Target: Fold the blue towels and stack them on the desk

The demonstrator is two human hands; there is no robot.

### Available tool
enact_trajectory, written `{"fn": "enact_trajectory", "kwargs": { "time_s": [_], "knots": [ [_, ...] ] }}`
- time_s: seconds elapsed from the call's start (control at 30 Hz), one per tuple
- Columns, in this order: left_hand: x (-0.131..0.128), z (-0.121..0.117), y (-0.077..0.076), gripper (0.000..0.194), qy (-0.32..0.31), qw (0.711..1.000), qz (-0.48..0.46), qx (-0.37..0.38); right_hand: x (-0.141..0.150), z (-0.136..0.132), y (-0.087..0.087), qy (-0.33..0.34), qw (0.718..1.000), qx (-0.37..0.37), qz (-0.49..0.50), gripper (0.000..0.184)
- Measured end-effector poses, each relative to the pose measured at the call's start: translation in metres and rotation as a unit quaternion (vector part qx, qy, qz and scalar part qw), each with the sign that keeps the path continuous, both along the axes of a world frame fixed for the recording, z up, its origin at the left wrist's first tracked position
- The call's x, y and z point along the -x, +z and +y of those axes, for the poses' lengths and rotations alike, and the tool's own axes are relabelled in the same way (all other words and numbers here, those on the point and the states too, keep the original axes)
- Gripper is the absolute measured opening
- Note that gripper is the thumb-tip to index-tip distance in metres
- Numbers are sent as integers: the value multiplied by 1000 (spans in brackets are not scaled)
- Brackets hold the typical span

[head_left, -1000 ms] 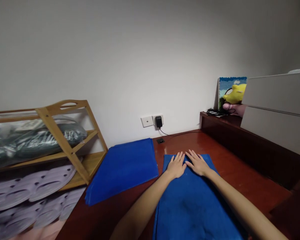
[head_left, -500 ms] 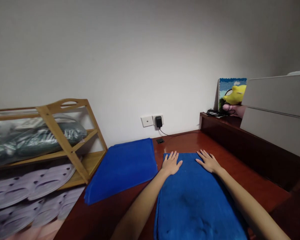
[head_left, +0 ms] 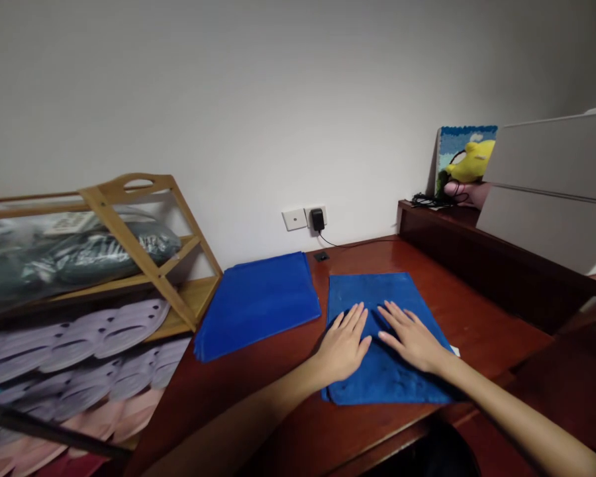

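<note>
A folded blue cloth (head_left: 370, 291) lies flat on the reddish-brown wooden tabletop (head_left: 273, 397), its near edge close to the table's front. On its left half rests my left hand (head_left: 345, 344), palm down with fingers stretched out. My right hand (head_left: 412, 338) lies the same way on the right half, a small gap between the two thumbs. Dark smudges or creases show on the cloth near its front. A small white tag pokes out at its right edge. To the left is a brighter blue folded sheet or stack (head_left: 261, 301), which neither hand touches.
A wooden rack (head_left: 129, 232) at the left holds a plastic-wrapped bundle (head_left: 114, 255) and lilac slippers (head_left: 134, 324). A black plug adapter (head_left: 317, 220) sits in the wall outlet. At right, a raised ledge (head_left: 451, 255) carries white drawers (head_left: 541, 218), a picture (head_left: 457, 146) and cables.
Both hands have slid nearer, from the cloth's far corners to its middle, and closer together. The cloth's near edge is now in view, and the camera looks lower.
</note>
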State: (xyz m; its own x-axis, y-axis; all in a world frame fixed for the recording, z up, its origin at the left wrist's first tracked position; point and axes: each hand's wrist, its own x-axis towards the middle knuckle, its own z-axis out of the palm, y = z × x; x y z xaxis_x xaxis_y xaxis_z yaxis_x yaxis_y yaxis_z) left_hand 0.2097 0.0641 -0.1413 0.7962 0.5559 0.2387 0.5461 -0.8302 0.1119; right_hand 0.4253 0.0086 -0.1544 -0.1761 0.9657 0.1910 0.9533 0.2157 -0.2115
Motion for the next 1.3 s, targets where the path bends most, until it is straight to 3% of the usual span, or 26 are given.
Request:
{"fn": "enact_trajectory", "kwargs": {
  "time_s": [0.07,0.17,0.43,0.73,1.03,1.17,1.3],
  "knots": [
    [15,-20,-3,59,2,999,13,31,13,-31,-3,19,999,25,9,64],
    [29,-31,-9,64,8,997,35,68,16,-57,-6,13,999,42,6,62],
    [48,-34,-8,68,4,994,53,91,-19,-87,-13,-36,999,25,-29,62],
    [65,-42,-5,63,4,994,54,94,-52,-121,-23,-36,999,2,-28,65],
    [101,-82,10,55,-9,991,53,123,-64,-156,-25,-17,998,26,49,57],
    [118,-103,23,57,-15,987,41,156,-74,-153,-13,-21,986,39,161,37],
    [117,-95,39,41,8,988,25,155,-84,-107,18,9,958,121,261,36]
  ]
}}
